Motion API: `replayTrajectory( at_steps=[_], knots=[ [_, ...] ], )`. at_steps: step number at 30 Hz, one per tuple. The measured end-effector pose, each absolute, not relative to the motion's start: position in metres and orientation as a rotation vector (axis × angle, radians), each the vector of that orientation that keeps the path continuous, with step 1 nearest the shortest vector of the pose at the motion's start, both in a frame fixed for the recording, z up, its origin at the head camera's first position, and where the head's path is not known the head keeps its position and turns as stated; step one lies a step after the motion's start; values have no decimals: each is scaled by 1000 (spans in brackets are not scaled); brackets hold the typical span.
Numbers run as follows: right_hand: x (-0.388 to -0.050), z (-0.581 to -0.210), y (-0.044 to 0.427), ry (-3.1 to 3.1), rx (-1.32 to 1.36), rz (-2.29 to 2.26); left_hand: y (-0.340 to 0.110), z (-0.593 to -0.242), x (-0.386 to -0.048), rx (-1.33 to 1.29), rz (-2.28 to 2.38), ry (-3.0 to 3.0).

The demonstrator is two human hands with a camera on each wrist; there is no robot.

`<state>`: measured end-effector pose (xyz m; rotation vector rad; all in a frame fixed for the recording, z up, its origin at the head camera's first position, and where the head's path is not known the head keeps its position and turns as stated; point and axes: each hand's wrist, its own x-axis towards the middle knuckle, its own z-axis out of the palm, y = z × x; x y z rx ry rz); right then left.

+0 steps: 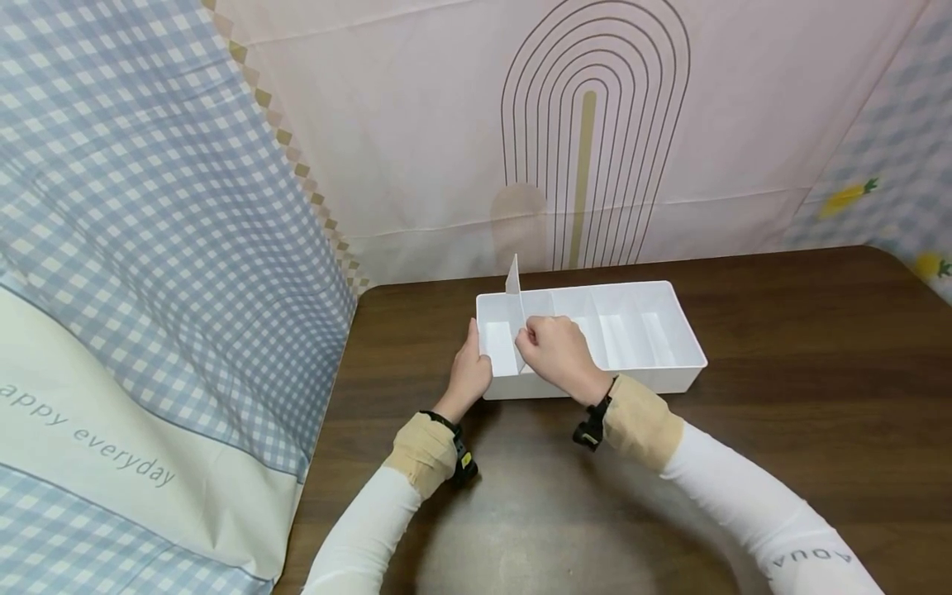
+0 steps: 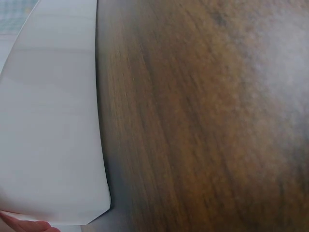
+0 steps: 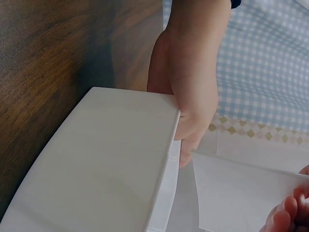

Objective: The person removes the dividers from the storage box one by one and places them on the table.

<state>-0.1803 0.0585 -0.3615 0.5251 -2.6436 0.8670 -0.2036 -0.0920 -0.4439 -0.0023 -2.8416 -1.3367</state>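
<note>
A white divided storage box (image 1: 680,378) stands on the table with its compartments facing up. My left hand (image 1: 469,373) grips its near left corner, fingers along the end wall and thumb near the front rim. My right hand (image 1: 559,351), fingers curled, pinches the edge of a thin white divider (image 3: 241,191) above the box in the right wrist view. In the head view the divider's far corner (image 1: 513,275) sticks up over the back rim; its lower edge is partly hidden. Only the box's outer wall (image 2: 53,111) and some fingertips (image 2: 30,226) show in the left wrist view.
Brown wood-grain table (image 1: 803,397) lies under the box. A pale cloth with arch lines (image 1: 416,132) hangs behind it. Blue checked cloth (image 1: 149,207) hangs along the table's left edge. Other dividers stand inside the box.
</note>
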Motion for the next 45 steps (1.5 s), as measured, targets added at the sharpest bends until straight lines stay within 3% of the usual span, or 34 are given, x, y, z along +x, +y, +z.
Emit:
replayTrajectory(
  at_steps=[45],
  knots=[
    [-134, -355, 85, -2567, 648, 994, -93, -444, -204, -71, -1347, -2829]
  ],
)
